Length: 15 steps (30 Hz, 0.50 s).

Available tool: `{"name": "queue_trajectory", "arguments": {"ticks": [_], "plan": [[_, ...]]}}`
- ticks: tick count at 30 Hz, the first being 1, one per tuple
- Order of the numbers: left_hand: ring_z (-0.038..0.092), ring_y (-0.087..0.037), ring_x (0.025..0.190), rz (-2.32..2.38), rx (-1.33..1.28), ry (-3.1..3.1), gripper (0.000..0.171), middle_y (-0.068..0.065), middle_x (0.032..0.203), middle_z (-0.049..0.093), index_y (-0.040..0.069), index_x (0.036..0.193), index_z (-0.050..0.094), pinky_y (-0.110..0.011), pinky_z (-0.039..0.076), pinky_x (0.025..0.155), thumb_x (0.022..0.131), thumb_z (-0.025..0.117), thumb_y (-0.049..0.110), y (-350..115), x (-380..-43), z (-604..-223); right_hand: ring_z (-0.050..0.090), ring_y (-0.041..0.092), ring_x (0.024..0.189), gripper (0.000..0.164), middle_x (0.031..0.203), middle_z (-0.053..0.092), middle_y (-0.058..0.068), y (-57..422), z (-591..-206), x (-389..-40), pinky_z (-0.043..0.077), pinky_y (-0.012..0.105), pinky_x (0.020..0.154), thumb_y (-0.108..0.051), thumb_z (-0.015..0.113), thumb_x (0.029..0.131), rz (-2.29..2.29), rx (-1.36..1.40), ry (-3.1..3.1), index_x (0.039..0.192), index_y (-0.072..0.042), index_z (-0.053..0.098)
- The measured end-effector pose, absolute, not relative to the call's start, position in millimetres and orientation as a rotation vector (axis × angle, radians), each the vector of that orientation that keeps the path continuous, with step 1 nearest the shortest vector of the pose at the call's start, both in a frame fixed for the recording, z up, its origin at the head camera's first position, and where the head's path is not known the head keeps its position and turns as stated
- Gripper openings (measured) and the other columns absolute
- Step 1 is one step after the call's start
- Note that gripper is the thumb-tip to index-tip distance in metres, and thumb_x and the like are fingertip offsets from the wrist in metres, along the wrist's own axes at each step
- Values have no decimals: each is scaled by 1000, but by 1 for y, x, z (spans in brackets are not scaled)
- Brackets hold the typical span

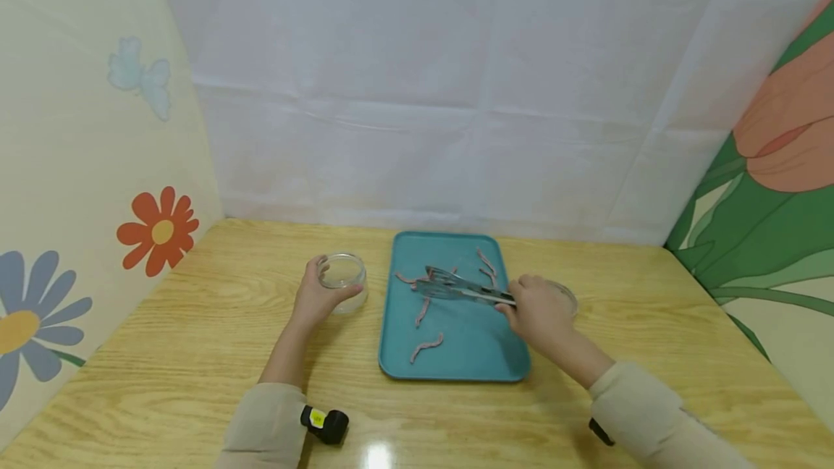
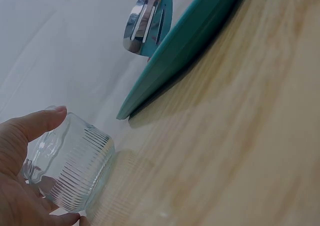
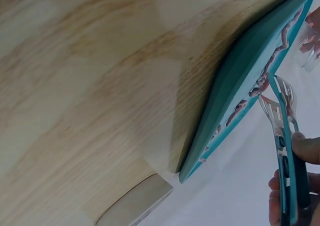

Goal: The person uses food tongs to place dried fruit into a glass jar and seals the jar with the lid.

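My left hand [image 1: 317, 299] grips a clear glass jar [image 1: 352, 302] from its left side, thumb at the rim. In the left wrist view the ribbed wall of the jar [image 2: 82, 168] shows, with the base at the wood. Metal tongs [image 1: 456, 286] are in my right hand [image 1: 537, 308], their slotted heads low over the middle of a teal tray [image 1: 476, 357]. The right wrist view shows the tongs [image 3: 287, 131] with the two heads slightly apart. Several pink, worm-like strips [image 1: 426, 347] lie scattered on the tray, some partly behind the tongs.
A round clear glass piece [image 1: 568, 295] sits right of the tray, partly hidden by my right hand. The wooden table [image 1: 195, 339] ends at a white cloth backdrop [image 1: 417, 158]. Painted panels [image 1: 59, 165] stand at both sides.
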<state>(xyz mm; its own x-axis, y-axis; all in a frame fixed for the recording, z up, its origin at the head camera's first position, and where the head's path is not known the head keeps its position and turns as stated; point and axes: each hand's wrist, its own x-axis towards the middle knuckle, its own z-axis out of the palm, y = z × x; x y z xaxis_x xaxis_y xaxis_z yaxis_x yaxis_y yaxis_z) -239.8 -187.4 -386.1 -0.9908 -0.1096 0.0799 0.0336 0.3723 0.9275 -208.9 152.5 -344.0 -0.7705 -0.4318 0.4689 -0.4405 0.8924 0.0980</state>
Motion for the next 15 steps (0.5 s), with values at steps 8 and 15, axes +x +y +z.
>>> {"name": "queue_trajectory", "arguments": {"ticks": [8,15], "plan": [[22,-37,121,-1703,81,-2492,95,-20,135,22,6,136,12,-48,27,92,68,73,30,-187,-239,-386,44,19,58,26,64,43,2,147,-346,-208,36,28,45,-28,72,69,55,634,-2571,72,-7,56],[22,-37,121,-1698,78,-2492,95,-21,135,22,4,136,12,-49,27,92,68,73,30,-187,-239,-386,44,18,58,24,66,43,1,144,-347,-209,33,25,43,-29,71,70,32,612,-2600,77,-10,59]]}}
